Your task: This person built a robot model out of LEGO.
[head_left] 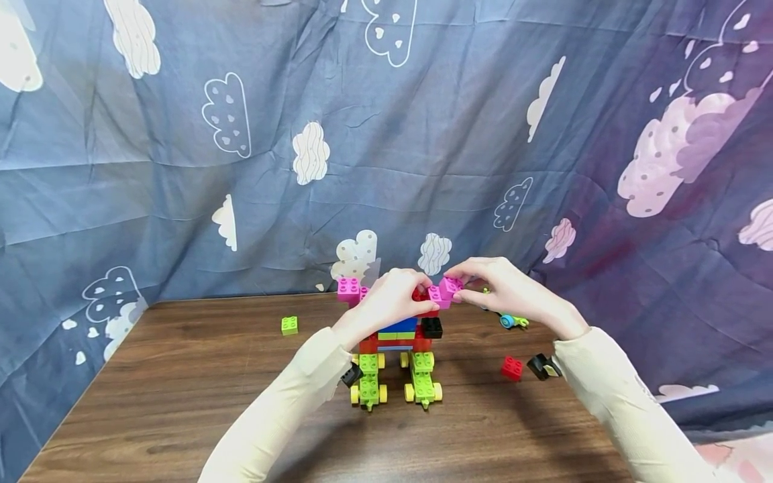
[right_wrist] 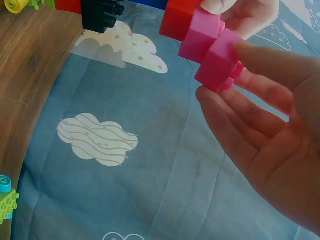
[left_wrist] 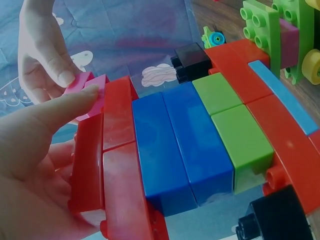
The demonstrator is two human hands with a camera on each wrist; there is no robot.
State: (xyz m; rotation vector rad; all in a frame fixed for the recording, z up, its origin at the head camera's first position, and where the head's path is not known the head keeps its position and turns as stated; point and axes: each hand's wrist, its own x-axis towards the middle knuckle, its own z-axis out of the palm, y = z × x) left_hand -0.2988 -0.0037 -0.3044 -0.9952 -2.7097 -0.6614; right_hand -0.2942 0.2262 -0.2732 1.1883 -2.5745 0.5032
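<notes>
A figure of toy building bricks stands on two lime wheeled bases (head_left: 369,382), with red, lime and blue bricks (left_wrist: 165,145) stacked as its body. My left hand (head_left: 392,298) grips the figure's upper right side, thumb across a pink brick (right_wrist: 200,37) beside the red top bricks (left_wrist: 117,115). With thumb and fingers, my right hand (head_left: 498,285) pinches the outer pink brick (right_wrist: 220,60), which sits tilted against the inner one. Opposite, more pink bricks (head_left: 347,288) form the figure's left side. Black bricks (head_left: 431,327) stick out at the body's sides.
On the wooden table (head_left: 211,389), a lime brick (head_left: 290,325) lies to the left. At right are a red brick (head_left: 512,367), a black brick piece (head_left: 539,367) and a lime-and-blue toy piece (head_left: 513,321). A cloud-patterned cloth (head_left: 386,168) hangs behind the table.
</notes>
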